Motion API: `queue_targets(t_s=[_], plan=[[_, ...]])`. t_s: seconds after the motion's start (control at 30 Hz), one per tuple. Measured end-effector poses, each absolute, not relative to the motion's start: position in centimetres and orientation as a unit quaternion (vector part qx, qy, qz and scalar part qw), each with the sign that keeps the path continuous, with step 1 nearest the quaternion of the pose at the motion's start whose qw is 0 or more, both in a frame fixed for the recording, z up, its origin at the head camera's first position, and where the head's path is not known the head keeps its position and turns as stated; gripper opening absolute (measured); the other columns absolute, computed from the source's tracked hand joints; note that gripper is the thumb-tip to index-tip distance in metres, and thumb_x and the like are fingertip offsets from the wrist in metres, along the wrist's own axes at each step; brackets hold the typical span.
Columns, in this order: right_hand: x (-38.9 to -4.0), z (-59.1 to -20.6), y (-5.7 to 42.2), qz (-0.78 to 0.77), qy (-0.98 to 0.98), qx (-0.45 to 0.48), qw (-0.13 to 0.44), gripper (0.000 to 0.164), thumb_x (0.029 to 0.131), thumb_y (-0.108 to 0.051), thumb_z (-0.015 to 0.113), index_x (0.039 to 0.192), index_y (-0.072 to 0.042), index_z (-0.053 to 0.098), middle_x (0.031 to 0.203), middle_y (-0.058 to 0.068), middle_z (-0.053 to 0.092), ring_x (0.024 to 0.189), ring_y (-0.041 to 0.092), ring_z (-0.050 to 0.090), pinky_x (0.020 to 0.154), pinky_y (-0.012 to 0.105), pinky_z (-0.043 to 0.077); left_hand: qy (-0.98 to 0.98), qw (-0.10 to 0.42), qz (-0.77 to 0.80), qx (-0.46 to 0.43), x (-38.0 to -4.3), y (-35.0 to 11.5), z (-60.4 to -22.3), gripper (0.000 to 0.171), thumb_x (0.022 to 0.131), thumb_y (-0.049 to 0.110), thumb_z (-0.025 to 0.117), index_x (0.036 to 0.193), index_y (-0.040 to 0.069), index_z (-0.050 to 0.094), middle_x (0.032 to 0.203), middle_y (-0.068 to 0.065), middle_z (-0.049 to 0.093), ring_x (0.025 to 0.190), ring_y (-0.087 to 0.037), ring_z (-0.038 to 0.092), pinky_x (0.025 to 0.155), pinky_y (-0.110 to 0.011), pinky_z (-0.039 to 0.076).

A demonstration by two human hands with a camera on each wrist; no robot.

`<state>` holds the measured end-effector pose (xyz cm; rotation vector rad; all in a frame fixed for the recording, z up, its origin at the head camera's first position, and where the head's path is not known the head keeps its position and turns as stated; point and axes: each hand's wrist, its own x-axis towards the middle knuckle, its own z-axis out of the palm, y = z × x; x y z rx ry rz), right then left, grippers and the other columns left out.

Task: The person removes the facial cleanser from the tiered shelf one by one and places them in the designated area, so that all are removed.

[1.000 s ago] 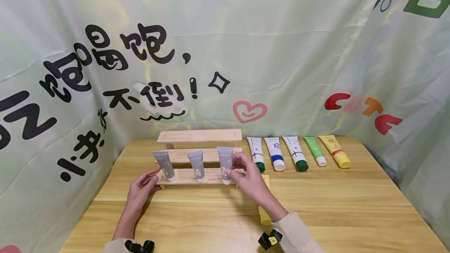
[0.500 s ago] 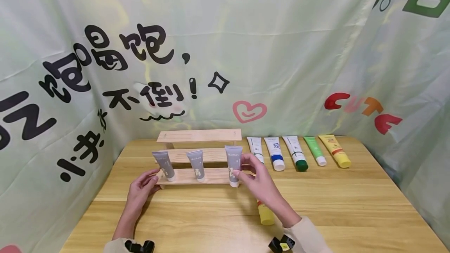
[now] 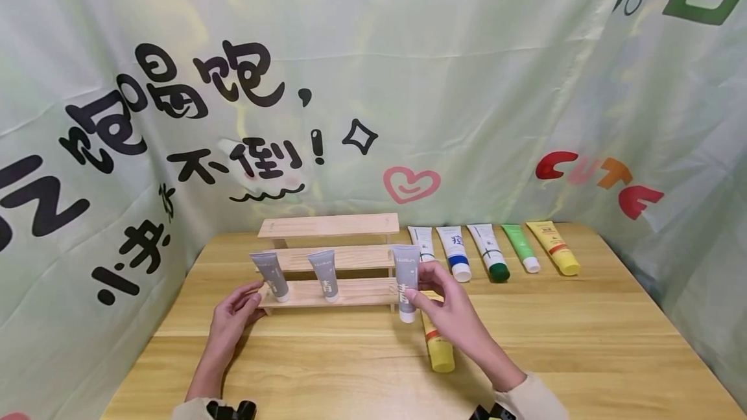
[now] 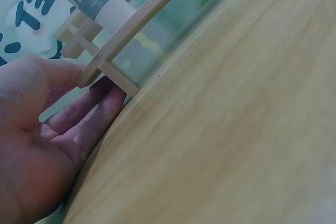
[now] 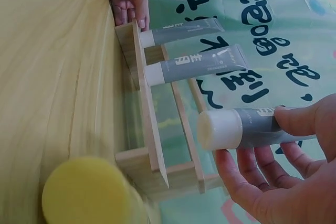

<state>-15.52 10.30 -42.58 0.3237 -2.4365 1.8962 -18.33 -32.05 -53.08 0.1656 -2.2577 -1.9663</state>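
A three-step wooden display stand point(image 3: 364, 290) stands on the table. Two grey squeeze tubes point(image 3: 271, 275) point(image 3: 324, 274) stand cap-down on its lowest step, one at the left end and one mid-step. My left hand point(image 3: 230, 317) holds the left end of that step; in the left wrist view the thumb point(image 4: 60, 72) lies at the board's end and the fingers point(image 4: 97, 111) are by the leg beneath. With my right hand point(image 3: 455, 310) I hold a third grey tube point(image 3: 406, 271), white cap down, just off the step's right end. The right wrist view shows thumb and fingers on opposite sides of it.
Right of the stand lie several tubes in a row: white with a partly hidden cap point(image 3: 423, 238), white and blue point(image 3: 455, 251), white and green point(image 3: 489, 255), green point(image 3: 519, 248), yellow point(image 3: 553, 248). Another yellow tube point(image 3: 439, 345) lies nearer, partly behind my right hand. Printed cloth point(image 3: 496, 115) hangs behind.
My right hand has carried the third grey tube rightward and slightly nearer, from over the lowest step to beyond its right end. The left hand stays at the stand.
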Motion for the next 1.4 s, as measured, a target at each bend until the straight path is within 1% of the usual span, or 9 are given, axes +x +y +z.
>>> queue_targets(t_s=[0.13, 0.27, 0.47, 0.73, 0.9, 1.03, 1.2, 1.3, 1.4], plan=[[-15.2, -42.6, 11.2, 0.612, -0.784, 0.101, 0.027, 0.029, 0.096, -0.008, 0.073, 0.121, -0.008, 0.059, 0.118, 0.011, 0.065, 0.109, 0.026, 0.063, 0.094, 0.036, 0.058, -0.75, 0.072, -0.655, 0.054, -18.4, -32.1, -53.2, 0.045, 0.104, 0.023, 0.063, 0.141, -0.003, 0.056, 0.122, -0.002, 0.064, 0.1, -0.007, 0.067, 0.085, -0.028, 0.062], [-14.9, -42.8, 11.9, 0.612, -0.784, 0.101, 0.035, 0.029, 0.097, -0.008, 0.072, 0.122, -0.005, 0.059, 0.116, 0.013, 0.064, 0.106, 0.027, 0.063, 0.088, 0.029, 0.059, -0.747, 0.073, -0.658, 0.054, -18.5, -32.1, -53.1, 0.045, 0.104, 0.023, 0.064, 0.14, -0.003, 0.056, 0.118, 0.001, 0.066, 0.099, -0.008, 0.067, 0.085, -0.028, 0.062], [-14.7, -43.3, 12.8, 0.605, -0.788, 0.101, 0.046, 0.03, 0.096, -0.007, 0.073, 0.123, -0.003, 0.059, 0.117, 0.014, 0.064, 0.105, 0.025, 0.064, 0.09, 0.03, 0.059, -0.747, 0.073, -0.659, 0.056, -18.5, -32.2, -53.2, 0.045, 0.104, 0.022, 0.064, 0.14, -0.003, 0.057, 0.114, 0.006, 0.068, 0.099, -0.007, 0.067, 0.085, -0.028, 0.062], [-14.5, -44.1, 14.2, 0.6, -0.79, 0.109, 0.06, 0.032, 0.097, -0.008, 0.072, 0.125, -0.001, 0.058, 0.114, 0.015, 0.069, 0.102, 0.023, 0.066, 0.086, 0.029, 0.06, -0.745, 0.073, -0.661, 0.057, -18.5, -32.1, -53.1, 0.045, 0.104, 0.022, 0.064, 0.14, -0.003, 0.056, 0.119, 0.001, 0.066, 0.1, -0.007, 0.067, 0.085, -0.028, 0.062], [-14.5, -44.5, 15.1, 0.595, -0.796, 0.096, 0.061, 0.034, 0.097, -0.008, 0.072, 0.127, 0.0, 0.057, 0.117, 0.017, 0.067, 0.101, 0.023, 0.065, 0.083, 0.027, 0.06, -0.74, 0.07, -0.666, 0.059, -18.5, -31.9, -53.1, 0.045, 0.104, 0.021, 0.064, 0.14, -0.004, 0.055, 0.118, 0.0, 0.067, 0.099, -0.008, 0.068, 0.085, -0.028, 0.062], [-14.5, -44.8, 15.6, 0.584, -0.805, 0.088, 0.065, 0.036, 0.097, -0.007, 0.071, 0.129, 0.001, 0.056, 0.117, 0.017, 0.067, 0.099, 0.021, 0.065, 0.082, 0.027, 0.06, -0.737, 0.07, -0.669, 0.063, -18.6, -31.9, -53.0, 0.044, 0.104, 0.018, 0.064, 0.14, -0.005, 0.056, 0.12, -0.005, 0.067, 0.098, -0.009, 0.068, 0.085, -0.029, 0.062], [-14.6, -45.3, 16.3, 0.567, -0.817, 0.077, 0.063, 0.039, 0.096, -0.007, 0.072, 0.13, 0.0, 0.055, 0.112, 0.016, 0.069, 0.095, 0.02, 0.066, 0.079, 0.026, 0.059, -0.739, 0.069, -0.667, 0.067, -18.5, -31.8, -52.9, 0.041, 0.105, 0.016, 0.062, 0.141, -0.004, 0.056, 0.125, -0.016, 0.065, 0.098, -0.009, 0.068, 0.086, -0.029, 0.062], [-14.8, -45.5, 16.9, 0.553, -0.829, 0.06, 0.051, 0.044, 0.096, -0.011, 0.073, 0.134, -0.004, 0.053, 0.11, 0.014, 0.07, 0.092, 0.02, 0.066, 0.075, 0.025, 0.058, -0.74, 0.067, -0.666, 0.069, -18.5, -31.8, -52.7, 0.041, 0.105, 0.016, 0.061, 0.142, -0.003, 0.055, 0.13, -0.021, 0.062, 0.099, -0.008, 0.067, 0.087, -0.029, 0.062], [-14.9, -45.7, 17.6, 0.536, -0.842, 0.042, 0.038, 0.047, 0.096, -0.014, 0.074, 0.137, -0.007, 0.051, 0.107, 0.013, 0.07, 0.09, 0.02, 0.066, 0.071, 0.025, 0.058, -0.739, 0.066, -0.667, 0.07, -18.5, -31.8, -52.7, 0.042, 0.105, 0.015, 0.06, 0.143, -0.002, 0.055, 0.132, -0.022, 0.06, 0.099, -0.007, 0.067, 0.087, -0.029, 0.062]])
